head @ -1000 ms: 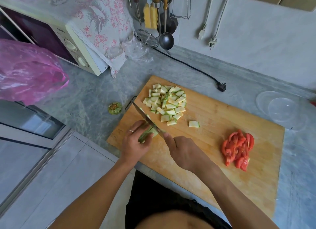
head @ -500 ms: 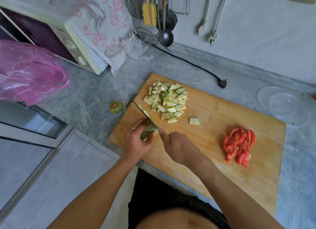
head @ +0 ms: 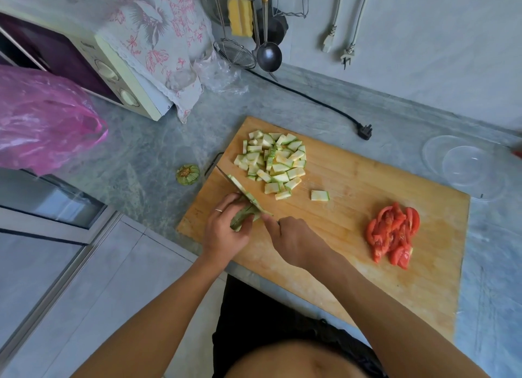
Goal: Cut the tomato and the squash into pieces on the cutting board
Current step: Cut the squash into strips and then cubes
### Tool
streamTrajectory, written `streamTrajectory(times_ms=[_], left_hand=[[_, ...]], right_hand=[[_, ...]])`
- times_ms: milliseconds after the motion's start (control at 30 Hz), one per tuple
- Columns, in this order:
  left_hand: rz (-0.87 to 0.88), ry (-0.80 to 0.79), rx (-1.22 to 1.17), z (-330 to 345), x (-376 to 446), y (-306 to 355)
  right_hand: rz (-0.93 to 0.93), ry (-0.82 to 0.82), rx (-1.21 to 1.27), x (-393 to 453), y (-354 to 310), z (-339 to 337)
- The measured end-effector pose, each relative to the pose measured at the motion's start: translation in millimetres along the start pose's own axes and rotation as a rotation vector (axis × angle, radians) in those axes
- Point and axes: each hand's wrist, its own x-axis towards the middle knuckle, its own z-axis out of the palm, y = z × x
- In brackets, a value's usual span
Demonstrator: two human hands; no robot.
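Observation:
A wooden cutting board point(head: 353, 236) lies on the grey counter. A heap of cut squash pieces point(head: 272, 163) sits at its far left, with one loose piece point(head: 320, 195) to the right. Red tomato slices point(head: 392, 233) are piled at the board's right. My left hand point(head: 226, 230) holds a strip of squash point(head: 243, 218) down near the board's left edge. My right hand point(head: 293, 240) grips the knife point(head: 240, 187), whose blade lies across the strip with squash pieces stuck to it. The knife handle is hidden in my fist.
A cut-off squash end point(head: 187, 174) lies on the counter left of the board. A microwave point(head: 93, 66) under a floral cloth and a pink bag point(head: 45, 120) stand at the left. Clear plastic lids point(head: 463, 165), a black plug point(head: 365, 130) and hanging utensils point(head: 265, 50) are behind.
The knife has come down through the squash strip and squash pieces now cling to the blade. Both hands stay at the same spot on the board.

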Motion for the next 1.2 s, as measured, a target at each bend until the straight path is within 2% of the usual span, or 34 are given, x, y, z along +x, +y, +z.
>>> streamTrajectory(times_ms=[167,333,500,567,700,933,1200], left_hand=[[-0.001,-0.015,0.017,5,-4,-6],[0.026,-0.008,0.023,4,-3,-3],[0.029,-0.005,0.033,3,-5,-4],[0.023,-0.017,0.048,3,-6,-7],[-0.010,-0.046,0.063,-1,-8,-4],[-0.043,-0.051,0.003,6,6,6],[0.006,-0.009,-0.015,8,7,7]], right_hand=[[0.049,-0.002,0.013,-15,19,4],[0.028,-0.041,0.001,9,3,-2],[0.274,-0.184,0.471,24,21,-21],[0.311,-0.201,0.575,20,27,-25],[0.201,-0.077,0.370,10,20,-28],[-0.016,0.010,0.044,-17,-7,-38],[0.054,-0.018,0.037,-24,-1,-35]])
